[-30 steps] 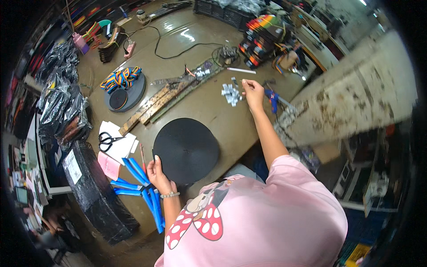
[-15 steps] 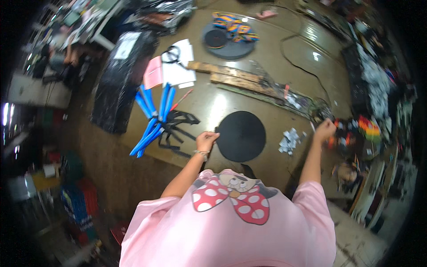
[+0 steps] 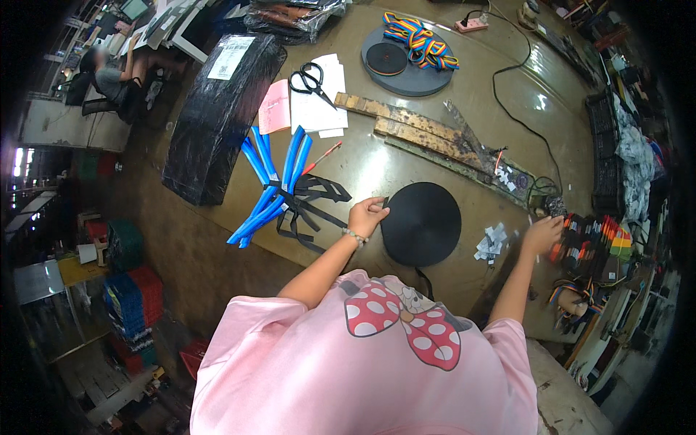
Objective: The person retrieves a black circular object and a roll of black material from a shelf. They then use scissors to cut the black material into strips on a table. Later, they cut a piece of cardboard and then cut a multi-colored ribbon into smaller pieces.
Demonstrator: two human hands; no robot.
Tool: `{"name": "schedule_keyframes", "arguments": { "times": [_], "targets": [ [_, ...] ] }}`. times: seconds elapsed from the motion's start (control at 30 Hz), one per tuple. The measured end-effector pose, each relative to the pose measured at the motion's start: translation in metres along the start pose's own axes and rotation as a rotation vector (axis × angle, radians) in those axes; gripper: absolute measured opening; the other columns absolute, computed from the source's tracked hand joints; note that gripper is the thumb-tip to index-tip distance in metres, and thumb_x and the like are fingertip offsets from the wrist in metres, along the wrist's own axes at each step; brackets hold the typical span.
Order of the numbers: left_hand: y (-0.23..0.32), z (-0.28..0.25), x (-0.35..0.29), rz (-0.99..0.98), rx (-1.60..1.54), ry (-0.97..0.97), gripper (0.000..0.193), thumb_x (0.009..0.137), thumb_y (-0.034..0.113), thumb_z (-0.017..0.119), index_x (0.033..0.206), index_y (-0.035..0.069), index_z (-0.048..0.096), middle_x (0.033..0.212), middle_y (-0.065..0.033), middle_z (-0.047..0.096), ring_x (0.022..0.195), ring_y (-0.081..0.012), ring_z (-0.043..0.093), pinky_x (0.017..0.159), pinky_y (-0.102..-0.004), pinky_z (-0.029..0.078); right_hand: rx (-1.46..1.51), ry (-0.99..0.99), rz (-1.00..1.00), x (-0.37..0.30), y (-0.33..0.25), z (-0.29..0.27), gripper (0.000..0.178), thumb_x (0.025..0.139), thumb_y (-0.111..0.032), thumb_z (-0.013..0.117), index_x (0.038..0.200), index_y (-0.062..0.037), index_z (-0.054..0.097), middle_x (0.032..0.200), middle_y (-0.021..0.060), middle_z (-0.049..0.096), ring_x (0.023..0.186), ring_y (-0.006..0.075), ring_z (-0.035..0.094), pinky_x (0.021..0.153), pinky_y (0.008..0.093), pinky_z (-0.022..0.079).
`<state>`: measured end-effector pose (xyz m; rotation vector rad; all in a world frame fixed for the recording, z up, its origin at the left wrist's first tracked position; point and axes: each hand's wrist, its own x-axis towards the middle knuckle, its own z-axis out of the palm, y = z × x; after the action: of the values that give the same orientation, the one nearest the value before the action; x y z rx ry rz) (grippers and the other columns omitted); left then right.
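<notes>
- Workshop setting, brown worktop laden with oddments; a seated person off at far left.
- Black roll lies flat near the worktop's close edge, between both hands.
- Left hand: thumb and fingers pinched on the black roll's left edge.
- Right hand: fingers curled, blurred, beside the coloured stack; cannot tell whether it grips anything.
- Pale scraps sit between the black roll and right hand.
- Left of the roll: blue strips, crossed, with black straps alongside.
- Beyond: scissors on white paper.
</notes>
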<state>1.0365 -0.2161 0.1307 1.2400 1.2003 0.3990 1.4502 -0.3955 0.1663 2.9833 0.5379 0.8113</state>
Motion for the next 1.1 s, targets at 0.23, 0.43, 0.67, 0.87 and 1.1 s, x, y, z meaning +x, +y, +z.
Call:
{"name": "schedule_keyframes", "arguments": {
  "times": [0.23, 0.43, 0.67, 0.87, 1.1],
  "targets": [
    [-0.014, -0.006, -0.003, -0.065, -0.066, -0.030, 0.043, 0.079, 0.014, 0.071, 0.114, -0.007, 0.056, 0.077, -0.0061, 0.066, 0.064, -0.0077, 0.059, 0.059, -0.0217, 0.047, 0.065, -0.220, 0.060, 0.002, -0.010, -0.007, 0.059, 0.089, -0.016, 0.044, 0.139, 0.0050, 0.023, 0.144, 0.0167, 0.028, 0.127, 0.0351, 0.035, 0.095, 0.0432, 0.043],
    [-0.021, 0.003, -0.009, -0.038, -0.082, 0.088, 0.042, 0.078, 0.017, 0.073, 0.108, -0.008, 0.058, 0.078, -0.0057, 0.064, 0.064, -0.0088, 0.060, 0.060, -0.0220, 0.049, 0.078, -0.249, 0.046, 0.003, -0.008, -0.013, 0.059, 0.087, -0.015, 0.045, 0.141, 0.0007, 0.024, 0.145, 0.0163, 0.027, 0.129, 0.0333, 0.033, 0.096, 0.0422, 0.043],
    [0.016, -0.018, -0.031, -0.067, -0.092, -0.030, 0.027, 0.077, 0.019, 0.075, 0.086, 0.001, 0.058, 0.075, -0.0048, 0.063, 0.065, -0.0097, 0.061, 0.059, -0.0210, 0.050, 0.488, -0.353, 0.318, 0.012, -0.015, -0.031, 0.065, 0.087, -0.021, 0.052, 0.140, 0.0026, 0.024, 0.146, 0.0202, 0.025, 0.133, 0.0349, 0.028, 0.104, 0.0421, 0.033],
    [0.075, -0.020, -0.062, -0.074, -0.501, -0.244, 0.017, 0.082, 0.015, 0.069, 0.082, 0.003, 0.058, 0.076, -0.0065, 0.064, 0.067, -0.0126, 0.064, 0.062, -0.0221, 0.053, 1.597, -1.200, -0.454, -0.098, -0.112, -0.147, 0.040, 0.088, -0.023, 0.059, 0.118, 0.0020, 0.052, 0.122, 0.0152, 0.054, 0.108, 0.0230, 0.052, 0.095, 0.0353, 0.039],
    [0.102, -0.034, -0.036, 0.013, -0.437, -0.190, 0.026, 0.091, 0.023, 0.057, 0.092, -0.001, 0.063, 0.086, -0.0100, 0.067, 0.071, -0.0120, 0.064, 0.065, -0.0230, 0.053, 1.276, -1.634, -0.424, -0.112, -0.125, -0.223, 0.025, 0.089, -0.024, 0.061, 0.088, 0.0007, 0.059, 0.062, 0.0017, 0.058, 0.054, 0.0069, 0.055, 0.049, 0.0234, 0.044]
  ]
}}
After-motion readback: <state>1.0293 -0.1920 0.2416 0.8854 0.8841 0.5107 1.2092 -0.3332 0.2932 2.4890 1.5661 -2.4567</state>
